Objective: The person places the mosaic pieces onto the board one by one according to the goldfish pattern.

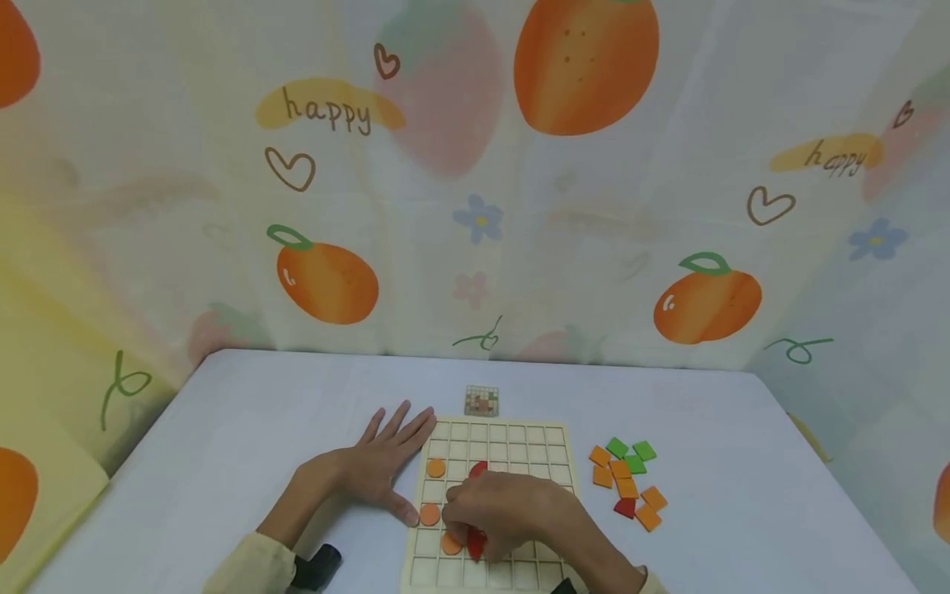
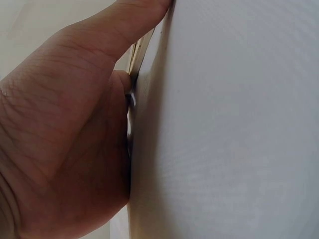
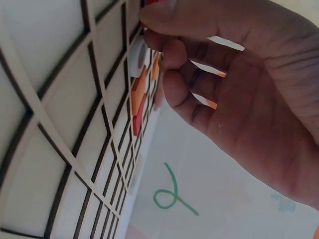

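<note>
A pale gridded board [image 1: 552, 454] lies on the white table. My left hand [image 1: 374, 470] rests at its left edge with fingers spread; the left wrist view shows the palm [image 2: 55, 134] beside the white surface. Over the lower middle of the board, my right hand [image 1: 519, 507] has curled fingers. Its thumb and fingertips pinch a red piece [image 1: 476, 544], whose edge shows under the thumb in the right wrist view. Another red piece [image 1: 478, 468] lies above the knuckles. Three orange round pieces [image 1: 436, 468] sit in cells on the left. The right hand hides the central cells.
Right of the board lie loose tiles: several orange [image 1: 654, 497], some green [image 1: 644, 450] and one red [image 1: 626, 507]. A small card with a grid picture [image 1: 482, 401] lies behind the board. A printed cloth [image 1: 475, 272] hangs behind the table.
</note>
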A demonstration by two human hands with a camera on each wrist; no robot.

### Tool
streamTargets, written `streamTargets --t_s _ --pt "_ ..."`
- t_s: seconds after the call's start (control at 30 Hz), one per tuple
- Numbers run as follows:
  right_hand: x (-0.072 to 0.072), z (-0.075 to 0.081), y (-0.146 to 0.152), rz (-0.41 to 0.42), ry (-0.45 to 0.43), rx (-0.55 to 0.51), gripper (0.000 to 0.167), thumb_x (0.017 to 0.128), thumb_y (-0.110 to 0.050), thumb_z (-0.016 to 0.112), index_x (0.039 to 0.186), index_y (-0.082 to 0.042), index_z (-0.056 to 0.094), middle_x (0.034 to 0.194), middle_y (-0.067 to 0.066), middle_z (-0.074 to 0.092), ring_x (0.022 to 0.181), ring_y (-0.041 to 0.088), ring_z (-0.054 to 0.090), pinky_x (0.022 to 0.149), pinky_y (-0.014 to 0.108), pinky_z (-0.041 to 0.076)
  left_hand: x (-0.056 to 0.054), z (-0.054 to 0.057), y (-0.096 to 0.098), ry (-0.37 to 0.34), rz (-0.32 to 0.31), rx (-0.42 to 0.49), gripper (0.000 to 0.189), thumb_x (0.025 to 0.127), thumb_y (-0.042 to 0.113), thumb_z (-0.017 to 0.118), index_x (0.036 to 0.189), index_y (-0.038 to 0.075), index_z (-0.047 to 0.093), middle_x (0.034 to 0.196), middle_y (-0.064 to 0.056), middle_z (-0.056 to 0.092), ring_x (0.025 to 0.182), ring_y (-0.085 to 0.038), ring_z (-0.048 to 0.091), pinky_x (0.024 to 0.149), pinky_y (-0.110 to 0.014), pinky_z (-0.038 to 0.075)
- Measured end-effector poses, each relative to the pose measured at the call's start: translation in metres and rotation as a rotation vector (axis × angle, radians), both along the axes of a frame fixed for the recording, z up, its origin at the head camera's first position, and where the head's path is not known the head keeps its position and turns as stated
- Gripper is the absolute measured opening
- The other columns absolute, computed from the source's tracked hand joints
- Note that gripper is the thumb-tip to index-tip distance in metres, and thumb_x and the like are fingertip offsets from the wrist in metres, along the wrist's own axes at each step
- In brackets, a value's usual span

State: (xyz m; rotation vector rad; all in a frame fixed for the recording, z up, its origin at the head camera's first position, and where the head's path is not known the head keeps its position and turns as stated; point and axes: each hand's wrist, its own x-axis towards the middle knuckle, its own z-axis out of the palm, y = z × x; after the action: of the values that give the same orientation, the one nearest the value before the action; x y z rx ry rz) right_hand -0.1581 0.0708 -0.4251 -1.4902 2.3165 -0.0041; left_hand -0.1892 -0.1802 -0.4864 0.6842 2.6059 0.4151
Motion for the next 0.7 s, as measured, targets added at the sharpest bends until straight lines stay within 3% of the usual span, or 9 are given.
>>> streamTargets --t_s 0.27,0.5,0.7 --pt "-0.0018 -0.0028 0.0025 -0.001 0.007 -0.011 0.031 0.078 -0.009 0.092 0.094 -0.027 0.072 0.088 -0.017 0.058 0.076 -0.003 0.051 0.072 0.007 0.045 -0.0005 -0.0022 0.0000 0.008 -0.002 -0.005 0.137 0.073 0.075 0.079 0.169 0.013 0.004 0.180 -0.005 -0.004 0.164 -0.041 -0.014 0.129 -0.068 -0.009" --pt "-0.0041 -0.0041 0.0014 0.012 0.012 -0.029 0.014 0.087 -0.011 0.081 0.092 -0.022 0.073 0.086 -0.015 0.056 0.074 -0.003 0.046 0.069 0.008 0.041 0.0009 -0.0034 -0.0009 0.008 -0.009 0.000 0.138 0.073 0.076 0.079 0.169 0.013 0.003 0.180 -0.006 -0.004 0.164 -0.042 -0.014 0.129 -0.069 -0.008" --pt "-0.0050 -0.0030 0.0023 -0.024 0.033 0.008 0.012 0.088 -0.019 0.084 0.093 -0.025 0.075 0.087 -0.016 0.057 0.072 -0.004 0.049 0.069 0.008 0.044 -0.0004 -0.0036 -0.0011 0.018 -0.018 0.011 0.137 0.074 0.075 0.079 0.169 0.011 0.003 0.179 -0.006 -0.005 0.164 -0.042 -0.014 0.129 -0.069 -0.009"
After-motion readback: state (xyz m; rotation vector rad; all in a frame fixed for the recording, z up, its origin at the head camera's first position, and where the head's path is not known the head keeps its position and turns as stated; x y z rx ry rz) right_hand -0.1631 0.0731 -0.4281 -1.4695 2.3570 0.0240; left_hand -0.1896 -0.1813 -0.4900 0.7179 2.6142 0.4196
